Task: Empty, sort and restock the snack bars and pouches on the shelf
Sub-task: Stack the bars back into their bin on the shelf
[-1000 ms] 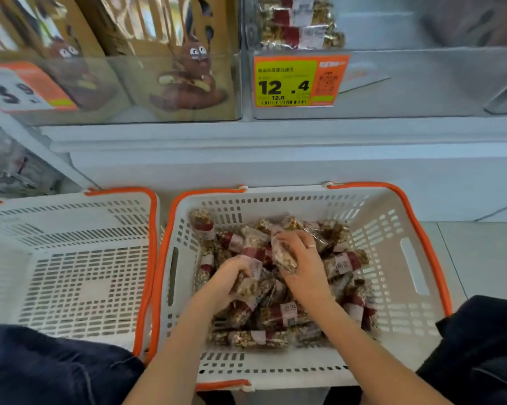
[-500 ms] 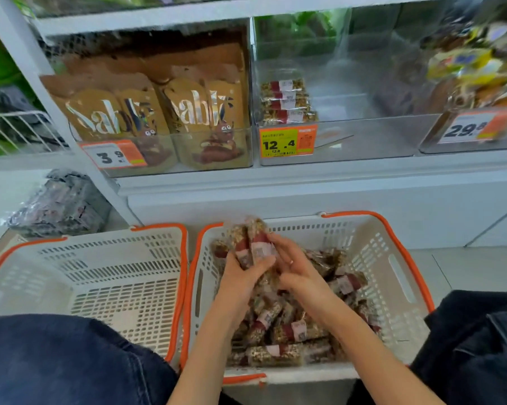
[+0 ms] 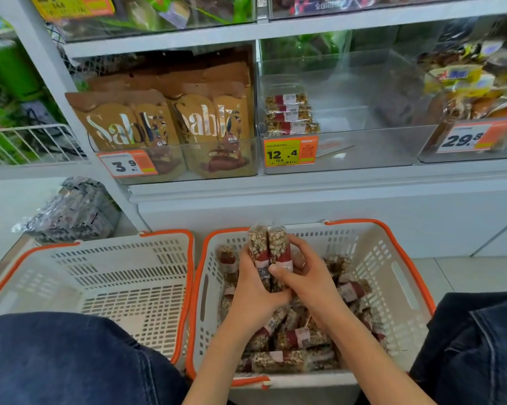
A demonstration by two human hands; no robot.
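Restocking looks barely begun. Both hands, the left hand (image 3: 253, 290) and right hand (image 3: 307, 277), grip two upright snack bars (image 3: 268, 244) above the full basket (image 3: 404, 276); at 12 o'clock the clear shelf bin (image 3: 363, 147) holds one short stack (image 3: 290, 114).

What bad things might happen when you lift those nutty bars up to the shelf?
1. Both the left hand and the right hand squeeze a small bundle of upright snack bars in slick clear wrappers; one might slip out and drop back into the right basket.
2. The clear bin already holds a neat stack of bars at its left side; pushing new ones in carelessly could topple that stack.
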